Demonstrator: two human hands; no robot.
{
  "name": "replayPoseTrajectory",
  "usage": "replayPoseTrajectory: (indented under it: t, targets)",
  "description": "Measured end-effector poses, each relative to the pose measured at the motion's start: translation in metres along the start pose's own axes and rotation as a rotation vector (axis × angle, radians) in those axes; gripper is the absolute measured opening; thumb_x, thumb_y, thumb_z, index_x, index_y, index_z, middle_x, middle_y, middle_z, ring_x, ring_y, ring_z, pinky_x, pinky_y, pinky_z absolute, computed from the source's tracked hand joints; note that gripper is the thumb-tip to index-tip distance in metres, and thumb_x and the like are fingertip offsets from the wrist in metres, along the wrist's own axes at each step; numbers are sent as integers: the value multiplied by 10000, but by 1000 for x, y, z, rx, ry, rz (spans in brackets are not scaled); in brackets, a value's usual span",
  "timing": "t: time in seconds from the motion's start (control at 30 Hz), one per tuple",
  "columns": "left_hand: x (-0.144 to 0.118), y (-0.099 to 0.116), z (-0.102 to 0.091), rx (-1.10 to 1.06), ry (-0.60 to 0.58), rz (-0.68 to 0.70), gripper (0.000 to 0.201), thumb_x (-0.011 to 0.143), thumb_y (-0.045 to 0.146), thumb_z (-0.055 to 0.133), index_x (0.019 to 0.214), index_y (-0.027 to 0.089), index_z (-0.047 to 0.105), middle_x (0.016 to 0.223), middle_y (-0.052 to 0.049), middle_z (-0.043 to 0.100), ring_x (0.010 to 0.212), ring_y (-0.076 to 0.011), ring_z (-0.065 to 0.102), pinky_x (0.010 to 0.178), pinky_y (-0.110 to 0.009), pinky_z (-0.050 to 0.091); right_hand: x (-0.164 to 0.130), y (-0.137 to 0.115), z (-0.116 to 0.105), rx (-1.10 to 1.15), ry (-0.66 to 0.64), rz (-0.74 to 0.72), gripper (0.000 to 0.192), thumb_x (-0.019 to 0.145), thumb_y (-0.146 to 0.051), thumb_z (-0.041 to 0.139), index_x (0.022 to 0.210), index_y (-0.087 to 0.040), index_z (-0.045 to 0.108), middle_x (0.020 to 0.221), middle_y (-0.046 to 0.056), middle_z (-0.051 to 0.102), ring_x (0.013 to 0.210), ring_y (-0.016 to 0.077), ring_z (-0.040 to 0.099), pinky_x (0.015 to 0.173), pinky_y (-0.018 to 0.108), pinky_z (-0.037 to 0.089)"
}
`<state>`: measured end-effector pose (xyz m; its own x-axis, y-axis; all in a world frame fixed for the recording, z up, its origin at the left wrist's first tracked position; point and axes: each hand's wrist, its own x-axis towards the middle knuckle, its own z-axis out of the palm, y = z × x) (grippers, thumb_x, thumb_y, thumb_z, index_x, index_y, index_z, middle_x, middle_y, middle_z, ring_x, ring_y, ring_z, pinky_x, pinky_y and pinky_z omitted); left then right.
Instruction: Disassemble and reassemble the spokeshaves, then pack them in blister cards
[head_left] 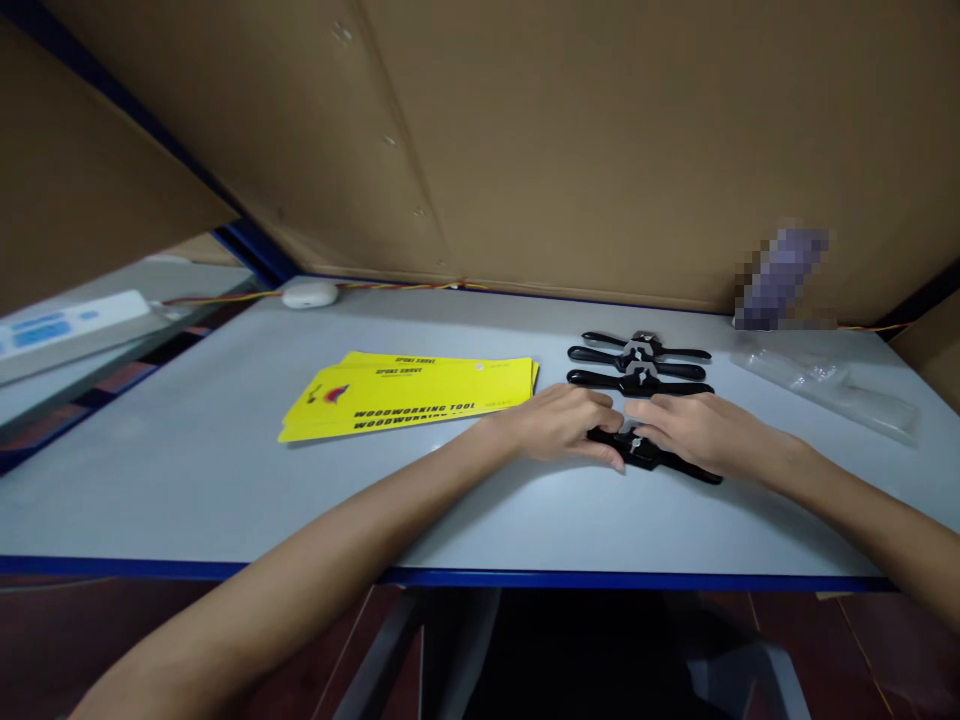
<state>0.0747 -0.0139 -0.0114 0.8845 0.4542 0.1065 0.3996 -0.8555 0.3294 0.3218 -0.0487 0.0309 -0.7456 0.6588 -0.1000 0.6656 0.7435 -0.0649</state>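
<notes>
A black spokeshave (651,456) with two long handles lies on the pale table (225,480) near its front right. My left hand (559,424) rests on its left handle and my right hand (701,432) covers its right handle; both sets of fingers curl around it. Three more black spokeshaves (639,358) lie side by side just behind my hands. A fanned stack of yellow cards (409,392) printed "WOODWORKING TOOL" sits to the left of my left hand.
Clear plastic bags (825,385) lie at the right rear. A white round device (309,293) with coloured wires sits at the back left. Brown cardboard walls (570,140) close the back and sides. The blue table edge (525,578) runs along the front.
</notes>
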Motion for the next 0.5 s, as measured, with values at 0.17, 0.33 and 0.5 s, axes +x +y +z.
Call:
replayPoseTrajectory:
  t: [0.17,0.33,0.5]
  targets:
    - [-1,10,4,97,20,-88,600,1052,706,444,999,180,728,892,-57,684,712,-196,634,573,-294,302,4,-15,14,247,141,120,271,1097,-311,341,1175,-185,569,890,57,702,712,193,603,624,309,319]
    - [-3,15,3,107,11,-131,582,1040,708,468,936,184,699,848,-35,651,664,-179,587,569,-302,286,-2,-13,22,398,176,172,242,1048,-306,371,1155,-197,559,928,73,711,790,219,625,718,335,394]
    - [-4,15,2,104,5,-145,599,1041,718,443,890,184,669,834,-36,634,647,-173,555,570,-306,276,-5,-9,25,438,195,159,234,998,-259,396,1154,-203,562,916,66,708,784,217,614,732,342,406]
